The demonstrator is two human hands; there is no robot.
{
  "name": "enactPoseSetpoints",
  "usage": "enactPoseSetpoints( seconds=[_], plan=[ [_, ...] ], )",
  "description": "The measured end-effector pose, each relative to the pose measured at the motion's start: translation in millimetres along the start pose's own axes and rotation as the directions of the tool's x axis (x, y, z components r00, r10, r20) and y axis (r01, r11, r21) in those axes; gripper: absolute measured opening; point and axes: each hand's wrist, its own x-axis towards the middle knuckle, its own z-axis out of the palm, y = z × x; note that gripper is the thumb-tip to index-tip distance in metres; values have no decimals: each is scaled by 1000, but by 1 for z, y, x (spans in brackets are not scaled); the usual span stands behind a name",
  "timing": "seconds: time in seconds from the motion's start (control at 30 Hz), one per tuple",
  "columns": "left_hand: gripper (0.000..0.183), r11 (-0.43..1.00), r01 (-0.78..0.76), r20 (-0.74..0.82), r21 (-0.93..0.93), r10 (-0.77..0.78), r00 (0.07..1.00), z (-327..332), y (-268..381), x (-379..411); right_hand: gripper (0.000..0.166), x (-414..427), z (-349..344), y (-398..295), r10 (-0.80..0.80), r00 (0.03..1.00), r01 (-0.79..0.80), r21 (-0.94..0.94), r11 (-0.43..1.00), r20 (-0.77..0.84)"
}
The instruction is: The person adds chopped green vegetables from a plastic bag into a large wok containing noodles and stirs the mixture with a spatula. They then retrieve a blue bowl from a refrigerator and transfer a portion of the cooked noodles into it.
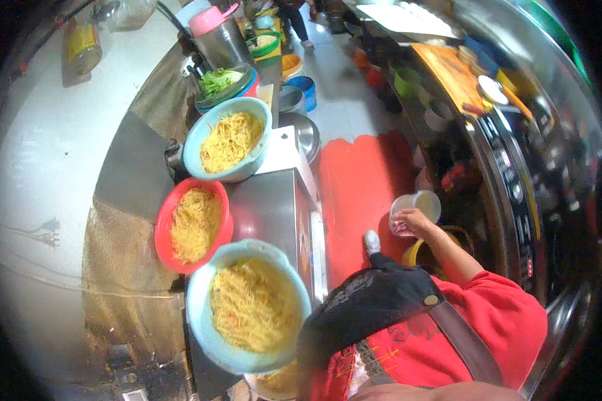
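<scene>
My right hand [409, 223] is low at my right side, against a translucent plastic tub [428, 201]. Its fingers are bent, but whether they grip the tub or only overlap it in the view is unclear. My left hand is out of view. Before me on the left are a large light-blue basin [196, 301] of yellow shredded food [253, 306], a red basin [161, 233] and another light-blue basin [193, 145]. The red and farther blue basins hold similar yellow shreds. Part of another container of shreds [278, 381] shows beneath the nearest basin.
A steel counter [263, 205] runs along the left, with leafy greens [218, 81] and a metal pot [220, 42] farther back. On the floor are a red mat [351, 195], a blue bucket [307, 92] and a yellow bucket [412, 253]. Another person's leg [298, 25] shows beyond.
</scene>
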Motion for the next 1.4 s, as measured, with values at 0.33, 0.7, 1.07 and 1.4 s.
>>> enactPoseSetpoints(
  seconds=[0.33, 0.7, 1.07, 1.4],
  plan=[
    [39, 976, 22, -105, -218, -46, 993, 126, 134, 159, 16, 232, 25, -315, -197, 948, 190, 51, 980, 252],
    [41, 932, -355, -55, 68, 359, 932, 275, 404, 292, 24, 370, 179, -514, -161, 758, 299, -118, 947, 632],
    [30, 318, -812, -691, -490, 426, 584, 273, 594, 398, 32, 498, 231, -598, -21, 757, 286, -301, 910, 654],
    [18, 455, -771, -774, -446, 235, 587, 251, 609, 421, 23, 627, 343, -619, 142, 554, 444, -436, 783, 820]
  ],
)
